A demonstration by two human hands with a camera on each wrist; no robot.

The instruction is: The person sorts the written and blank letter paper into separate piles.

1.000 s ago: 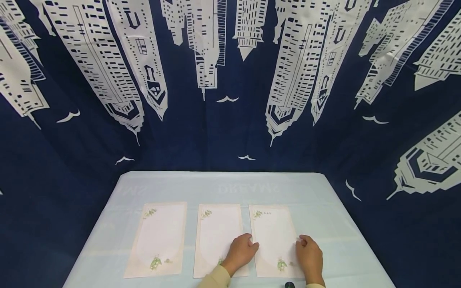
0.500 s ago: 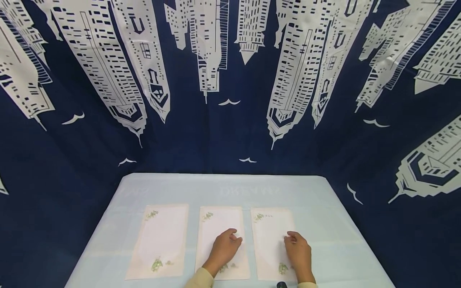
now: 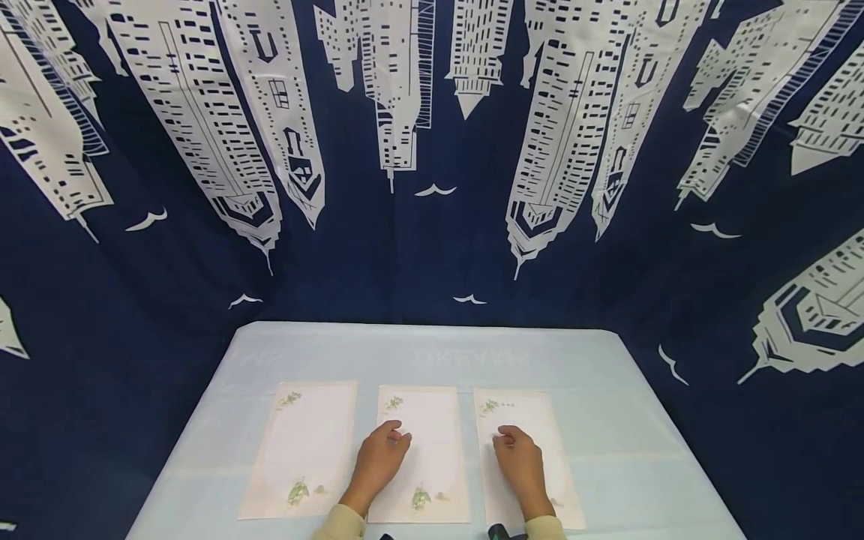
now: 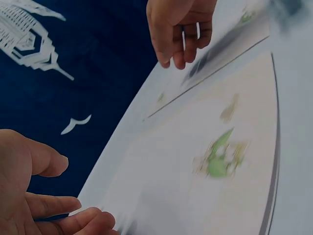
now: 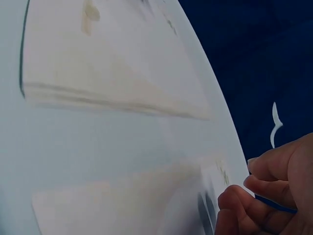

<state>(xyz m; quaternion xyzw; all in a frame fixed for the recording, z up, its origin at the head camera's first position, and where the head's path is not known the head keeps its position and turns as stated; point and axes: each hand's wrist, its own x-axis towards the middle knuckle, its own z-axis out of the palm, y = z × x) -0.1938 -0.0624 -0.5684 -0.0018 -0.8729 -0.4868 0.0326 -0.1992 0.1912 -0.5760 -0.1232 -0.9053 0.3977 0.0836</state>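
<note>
Three sheets of pale pink stationery paper with green plant prints lie in a row: the left sheet (image 3: 310, 450), the middle sheet (image 3: 432, 457) and the right sheet (image 3: 560, 457). Small dark marks sit near the top of the right sheet. My left hand (image 3: 379, 459) is over the left edge of the middle sheet, holding nothing; in the left wrist view its thumb stands apart from loosely bent fingers (image 4: 93, 220). Over the right sheet hovers my right hand (image 3: 523, 461), fingers loosely curled, nothing between them; its shadow falls on paper in the right wrist view.
A light blue cloth covers the table (image 3: 628, 435). Behind and around it hangs a dark blue curtain (image 3: 418, 247) printed with white buildings and birds. A dark wrist device (image 3: 498, 532) shows by the right sleeve.
Both hands have moved left, the left from the gap between middle and right sheets, the right from the right sheet's outer edge. The sheets keep their places; the head view shifted slightly.
</note>
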